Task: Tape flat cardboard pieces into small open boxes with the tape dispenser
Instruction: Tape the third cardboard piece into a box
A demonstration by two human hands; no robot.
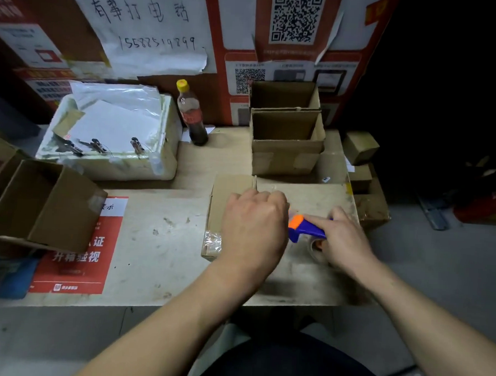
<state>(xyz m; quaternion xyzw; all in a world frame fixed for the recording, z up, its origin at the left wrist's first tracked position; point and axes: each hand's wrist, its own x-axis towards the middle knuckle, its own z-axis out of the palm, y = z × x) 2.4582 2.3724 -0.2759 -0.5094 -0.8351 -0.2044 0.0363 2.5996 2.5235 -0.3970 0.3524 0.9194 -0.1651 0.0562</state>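
A small cardboard box [229,192] lies bottom-up on the table [158,240], with clear tape shining on its near left corner. My left hand [253,225] presses down on top of the box with curled fingers, covering most of it. My right hand [344,239] grips a blue and orange tape dispenser [305,228] just right of my left hand, its orange nose against the box; the clear tape roll shows under my fingers.
Two taped open boxes [286,141] stand stacked behind the work spot. Another open box [42,205] lies tipped at the left edge. A white foam box [111,134] and a dark bottle [193,116] stand at the back. Small boxes [361,147] sit at the right edge.
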